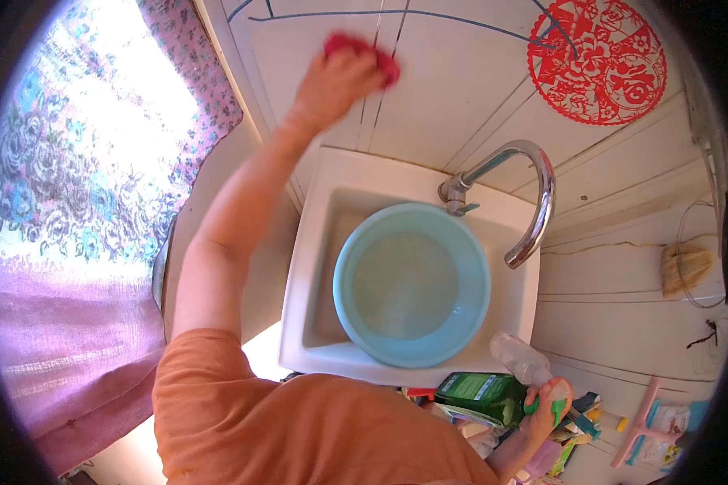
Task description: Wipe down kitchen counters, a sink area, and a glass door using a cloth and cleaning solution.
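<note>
High on the white wall (449,79), my left hand (343,85) presses a crumpled red cloth (364,54) to the panels. Both hand and cloth are slightly blurred. Below my reach, a light blue plastic basin (473,303) holding cloudy water (406,285) sits in a white sink (309,357). At the lower right, my right hand (549,409) grips the neck end of a clear plastic bottle (519,354), with a green part showing among the fingers. Right beside that hand is a green detergent bottle (482,397) bearing a label.
A curved chrome faucet (540,200) arches over the sink's right side. Red paper-cut decoration (597,60) and a blue-green wire rack (400,12) are on the wall. A floral curtain (91,218) hangs at left. A pink squeegee (643,424) is at lower right.
</note>
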The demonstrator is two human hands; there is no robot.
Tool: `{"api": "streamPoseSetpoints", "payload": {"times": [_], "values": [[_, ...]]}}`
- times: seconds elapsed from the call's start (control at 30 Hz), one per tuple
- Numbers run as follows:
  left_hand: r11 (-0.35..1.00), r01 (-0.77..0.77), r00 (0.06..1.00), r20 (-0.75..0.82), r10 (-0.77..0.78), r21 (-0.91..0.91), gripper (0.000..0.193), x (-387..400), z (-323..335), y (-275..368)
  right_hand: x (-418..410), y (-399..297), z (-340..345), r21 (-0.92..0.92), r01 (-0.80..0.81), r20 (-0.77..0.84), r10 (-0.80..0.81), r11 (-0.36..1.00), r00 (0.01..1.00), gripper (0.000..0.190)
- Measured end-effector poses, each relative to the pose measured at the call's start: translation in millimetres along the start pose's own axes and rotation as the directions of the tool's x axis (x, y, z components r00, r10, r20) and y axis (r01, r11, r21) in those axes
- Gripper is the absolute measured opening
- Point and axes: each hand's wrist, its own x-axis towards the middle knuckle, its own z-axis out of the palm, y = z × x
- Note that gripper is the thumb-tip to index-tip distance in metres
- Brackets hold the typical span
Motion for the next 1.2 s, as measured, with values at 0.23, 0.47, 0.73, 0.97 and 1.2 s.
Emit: {"api": "streamPoseSetpoints", "payload": {"times": [0.23,0.47,0.73,0.97,1.2], "values": [[0.972,0.235,0.963,-0.127,-0.236,-0.025,0.030,-38.7,20.9,2.6,7.2,6.2,-16.6,0.010,-0.020,0.052,0.019,1.000,0.998,0.027],[0.970,0.199,0.892,0.436,-0.120,-0.139,0.022,-160.7,47.8,28.3,13.0,3.9,-14.7,-0.008,0.015,0.050,-0.014,1.000,0.999,0.028],[0.932,-0.003,0.978,-0.195,-0.073,-0.361,0.036,12.7,17.3,72.0,16.6,9.2,-13.2,0.041,-0.032,0.060,0.029,0.999,0.998,0.030],[0.925,-0.011,0.988,0.140,0.070,-0.380,0.023,-38.3,66.8,137.4,15.6,2.6,-16.6,0.031,-0.049,0.107,0.046,0.998,0.993,0.026],[0.913,-0.053,0.971,0.191,0.141,-0.404,0.018,-14.2,58.4,149.5,9.5,5.0,-8.9,0.094,-0.015,0.056,0.009,0.995,0.998,0.024]]}}
